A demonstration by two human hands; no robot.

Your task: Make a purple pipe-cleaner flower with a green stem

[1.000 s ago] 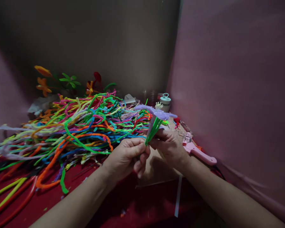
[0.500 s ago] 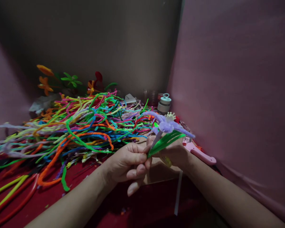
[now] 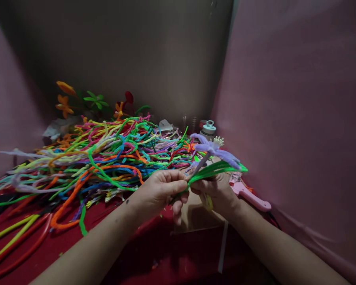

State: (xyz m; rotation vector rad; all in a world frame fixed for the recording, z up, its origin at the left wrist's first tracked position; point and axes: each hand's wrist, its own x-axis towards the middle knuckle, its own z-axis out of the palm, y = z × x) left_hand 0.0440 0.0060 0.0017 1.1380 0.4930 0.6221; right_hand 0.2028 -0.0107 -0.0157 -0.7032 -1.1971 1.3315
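A purple pipe-cleaner flower (image 3: pixel 209 148) with a pale stamen tuft leans up and to the right from between my hands. Beside its pale stem, a green pipe-cleaner leaf (image 3: pixel 216 169) points right. My left hand (image 3: pixel 166 188) is closed, thumb and forefinger pinching the base where stem and leaf meet. My right hand (image 3: pixel 216 190) has its fingers closed at the same joint from the other side, partly hidden by the leaf. Under the right palm shows a small yellowish object (image 3: pixel 209 202), too unclear to name. Below that hand hangs a thin pale strip (image 3: pixel 223 247).
A large heap of coloured pipe cleaners (image 3: pixel 106 158) covers the left and middle of the red cloth (image 3: pixel 86 261). Finished flowers (image 3: pixel 64 105) stand behind it. A pink glue gun (image 3: pixel 250 197) lies at right, a lidded bottle (image 3: pixel 208 128) behind, red-and-yellow handles (image 3: pixel 20 237) at front left.
The leaf has swung lower and further right, and the flower has shifted slightly right. My right fingers have come round to the joint beside my left pinch. The view has shifted slightly.
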